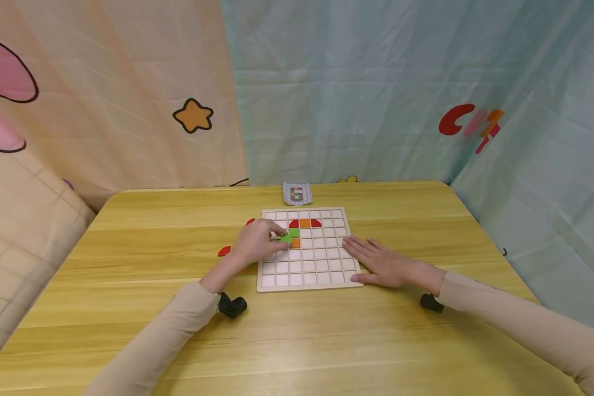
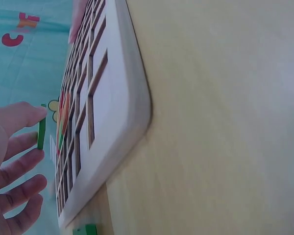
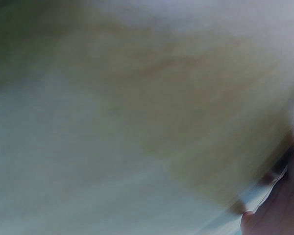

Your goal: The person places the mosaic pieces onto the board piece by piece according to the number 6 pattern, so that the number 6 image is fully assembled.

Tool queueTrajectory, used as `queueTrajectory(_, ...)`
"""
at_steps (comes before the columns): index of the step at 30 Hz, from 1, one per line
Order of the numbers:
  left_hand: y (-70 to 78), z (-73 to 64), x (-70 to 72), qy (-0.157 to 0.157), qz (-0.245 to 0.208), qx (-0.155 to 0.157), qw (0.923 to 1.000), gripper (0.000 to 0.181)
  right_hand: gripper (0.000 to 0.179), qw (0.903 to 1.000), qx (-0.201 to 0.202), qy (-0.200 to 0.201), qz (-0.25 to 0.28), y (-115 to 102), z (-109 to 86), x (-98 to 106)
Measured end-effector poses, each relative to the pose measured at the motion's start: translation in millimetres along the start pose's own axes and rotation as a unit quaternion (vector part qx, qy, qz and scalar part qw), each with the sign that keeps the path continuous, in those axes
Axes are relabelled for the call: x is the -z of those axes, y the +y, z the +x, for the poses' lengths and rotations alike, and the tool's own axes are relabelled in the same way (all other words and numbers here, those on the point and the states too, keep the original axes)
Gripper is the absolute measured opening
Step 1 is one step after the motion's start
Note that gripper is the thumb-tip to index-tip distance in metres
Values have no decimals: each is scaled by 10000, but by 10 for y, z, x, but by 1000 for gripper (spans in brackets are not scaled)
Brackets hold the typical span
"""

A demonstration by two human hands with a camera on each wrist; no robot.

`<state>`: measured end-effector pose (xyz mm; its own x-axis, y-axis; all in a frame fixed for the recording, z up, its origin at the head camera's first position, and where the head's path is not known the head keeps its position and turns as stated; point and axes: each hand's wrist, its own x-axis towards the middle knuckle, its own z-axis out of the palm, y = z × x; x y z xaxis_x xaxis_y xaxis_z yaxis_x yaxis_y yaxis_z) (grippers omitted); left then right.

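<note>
My left hand (image 1: 254, 242) pinches a thin green tile (image 2: 41, 129) between thumb and index finger, over the left part of a white grid board (image 1: 322, 265). In the left wrist view the tile stands edge-on, apart from the board, and the other fingers are loosely bent. On the board lie an orange square (image 1: 304, 223) between two rounded red pieces (image 1: 316, 223), a green square (image 1: 295, 232) and a lower orange square (image 1: 295, 242). My right hand (image 1: 383, 265) rests at the board's right edge, fingers extended; the right wrist view shows only its blurred edge.
A small pattern card (image 1: 297, 193) lies behind the board on the wooden table (image 1: 317, 341). Red pieces (image 1: 224, 251) lie left of the board, partly behind my left hand. A green piece (image 2: 85, 229) shows beside the board's edge. Curtains (image 1: 336, 99) hang behind.
</note>
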<state>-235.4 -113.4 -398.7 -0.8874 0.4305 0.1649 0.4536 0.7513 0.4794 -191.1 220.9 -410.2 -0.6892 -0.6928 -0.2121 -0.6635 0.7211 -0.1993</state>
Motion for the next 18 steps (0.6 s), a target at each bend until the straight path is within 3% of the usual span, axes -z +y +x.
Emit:
queueTrajectory(11, 133, 116, -112, -27, -30, -227, 9997, 27, 81, 9999, -62, -74, 65, -26, 0, 27)
queueTrajectory(18, 195, 180, -190, -115, 38, -192, 9997, 29, 81, 9999, -68, -104, 61, -27, -1, 30)
